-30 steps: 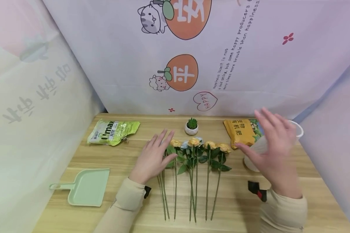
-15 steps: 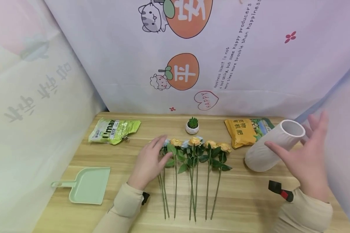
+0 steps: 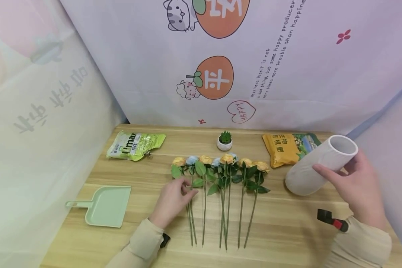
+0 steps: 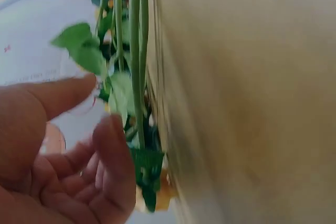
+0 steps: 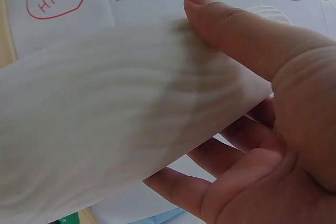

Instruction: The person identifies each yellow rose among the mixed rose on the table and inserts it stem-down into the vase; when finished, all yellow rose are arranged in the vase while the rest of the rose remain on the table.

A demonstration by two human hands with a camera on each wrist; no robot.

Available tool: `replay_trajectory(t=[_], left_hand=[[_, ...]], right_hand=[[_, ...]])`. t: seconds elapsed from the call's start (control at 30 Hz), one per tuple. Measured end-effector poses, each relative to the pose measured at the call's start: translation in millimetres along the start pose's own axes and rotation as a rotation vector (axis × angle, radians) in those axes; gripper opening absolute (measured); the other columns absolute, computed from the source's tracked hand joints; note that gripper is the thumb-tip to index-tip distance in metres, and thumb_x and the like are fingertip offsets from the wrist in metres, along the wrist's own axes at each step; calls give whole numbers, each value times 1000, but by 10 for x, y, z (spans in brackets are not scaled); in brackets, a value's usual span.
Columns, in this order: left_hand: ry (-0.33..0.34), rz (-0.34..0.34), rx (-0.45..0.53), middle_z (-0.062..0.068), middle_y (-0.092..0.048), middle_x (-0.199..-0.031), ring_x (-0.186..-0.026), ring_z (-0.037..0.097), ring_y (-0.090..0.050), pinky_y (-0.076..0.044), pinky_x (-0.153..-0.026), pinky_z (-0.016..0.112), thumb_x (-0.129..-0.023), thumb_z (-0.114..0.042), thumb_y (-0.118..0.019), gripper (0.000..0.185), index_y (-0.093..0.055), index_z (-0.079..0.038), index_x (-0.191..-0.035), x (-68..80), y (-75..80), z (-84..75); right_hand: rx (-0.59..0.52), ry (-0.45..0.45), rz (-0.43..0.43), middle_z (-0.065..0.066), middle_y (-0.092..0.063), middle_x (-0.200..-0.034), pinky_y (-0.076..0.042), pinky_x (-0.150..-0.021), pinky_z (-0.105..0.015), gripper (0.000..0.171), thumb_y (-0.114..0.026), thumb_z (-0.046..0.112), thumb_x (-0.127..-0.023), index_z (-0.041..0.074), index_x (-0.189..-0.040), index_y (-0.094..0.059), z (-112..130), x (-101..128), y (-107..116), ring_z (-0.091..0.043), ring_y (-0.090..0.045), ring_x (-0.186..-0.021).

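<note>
A row of roses with yellow and blue heads lies on the wooden table, stems towards me; among them are a yellow rose [image 3: 179, 161] and a blue rose [image 3: 191, 160] at the left end. Beside the leftmost stems [image 4: 135, 51] is my left hand [image 3: 171, 201], fingers bent, with a gap between thumb and index finger in the left wrist view. My right hand [image 3: 363, 191] holds the white ribbed vase [image 3: 316, 169] near its mouth, thumb on the near side and fingers round the far side. The vase's base rests on the table.
A small potted succulent [image 3: 225, 141] stands at the back. Behind the vase lies a yellow fertilizer bag [image 3: 283, 149]. On the left are a green-and-white bag [image 3: 135, 146] and a light green dustpan [image 3: 108, 206]. Fabric walls border the table.
My right hand has moved right, past the vase's front, and taken hold of it. The left hand has drawn down from the rose heads to the stems, its fingers bending.
</note>
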State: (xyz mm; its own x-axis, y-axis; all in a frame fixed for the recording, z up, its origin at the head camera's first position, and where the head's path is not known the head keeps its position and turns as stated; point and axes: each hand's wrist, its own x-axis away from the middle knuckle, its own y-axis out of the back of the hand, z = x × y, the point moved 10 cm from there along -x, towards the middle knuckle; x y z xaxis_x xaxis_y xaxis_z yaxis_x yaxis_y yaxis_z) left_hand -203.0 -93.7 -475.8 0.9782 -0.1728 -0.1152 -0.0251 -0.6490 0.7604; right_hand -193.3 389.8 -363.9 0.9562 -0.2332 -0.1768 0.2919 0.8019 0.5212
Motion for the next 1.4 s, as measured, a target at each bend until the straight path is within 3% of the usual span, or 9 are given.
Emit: replay_trajectory(t=[0.17, 0.33, 0.47, 0.6, 0.7, 0.83, 0.93, 1.17, 1.4], left_hand=[[54, -89, -135, -2, -55, -70, -58, 12, -49, -45, -53, 27, -96, -25, -85, 33, -59, -12, -82, -56, 168, 130], [140, 112, -166, -12, -37, -49, -43, 7, -34, -36, -45, 25, -98, -47, -80, 60, -47, -19, -56, -43, 3, 270], [167, 223, -113, -14, -36, -45, -42, 6, -33, -37, -45, 26, -94, -52, -82, 62, -50, -20, -51, 7, -121, 290], [184, 216, 14, -10, -56, -56, -48, 9, -51, -47, -49, 28, -95, -37, -85, 36, -69, -14, -71, 25, -118, 300], [230, 238, 202, -1, -70, -69, -56, 14, -66, -59, -55, 31, -96, -21, -83, 19, -75, -4, -98, 46, -151, 349], [326, 295, 457, 10, -76, -82, -65, 21, -74, -66, -61, 35, -97, -10, -80, 30, -68, 8, -118, 92, -242, 435], [389, 317, 581, 15, -76, -91, -70, 22, -76, -67, -66, 36, -98, -10, -79, 37, -63, 10, -124, 121, -298, 488], [474, 310, 731, 20, -73, -106, -74, 25, -76, -68, -72, 38, -98, -6, -78, 43, -57, 8, -133, 146, -360, 580], [451, 247, 785, 20, -70, -114, -78, 26, -76, -68, -74, 42, -98, -2, -77, 44, -56, 6, -136, 116, -308, 552]], right_hand=[[30, -12, 4, 9, -59, -141, -48, -83, -1, 85, -91, 19, -90, 30, -162, -46, 2, 9, -13, 2, -56, -120], [38, -5, -4, 8, -59, -141, -47, -83, -1, 85, -91, 19, -90, 30, -162, -46, 6, 2, -8, 1, -56, -120], [53, -12, -9, 7, -58, -143, -47, -83, -1, 86, -91, 22, -91, 31, -162, -45, -1, 3, 9, 2, -55, -120], [56, -11, -3, 6, -57, -146, -48, -83, -1, 87, -91, 23, -91, 29, -163, -44, 5, 3, 6, 2, -54, -123], [50, -5, 2, 6, -57, -145, -47, -84, -1, 86, -91, 22, -91, 28, -162, -45, 4, 3, 1, 2, -54, -123], [51, 0, 3, 7, -56, -144, -47, -84, -1, 85, -91, 22, -91, 28, -162, -45, -5, 3, 3, 2, -54, -123], [55, -2, 7, 6, -56, -145, -47, -84, -1, 86, -91, 23, -91, 29, -163, -44, -12, 5, 6, 1, -53, -126], [41, 2, 22, 4, -54, -146, -48, -84, -1, 86, -90, 21, -92, 29, -163, -43, -15, -3, -5, -2, -52, -129], [44, 0, 27, 3, -53, -148, -47, -84, -1, 87, -90, 22, -92, 29, -164, -41, -14, -1, -10, -2, -51, -131]])
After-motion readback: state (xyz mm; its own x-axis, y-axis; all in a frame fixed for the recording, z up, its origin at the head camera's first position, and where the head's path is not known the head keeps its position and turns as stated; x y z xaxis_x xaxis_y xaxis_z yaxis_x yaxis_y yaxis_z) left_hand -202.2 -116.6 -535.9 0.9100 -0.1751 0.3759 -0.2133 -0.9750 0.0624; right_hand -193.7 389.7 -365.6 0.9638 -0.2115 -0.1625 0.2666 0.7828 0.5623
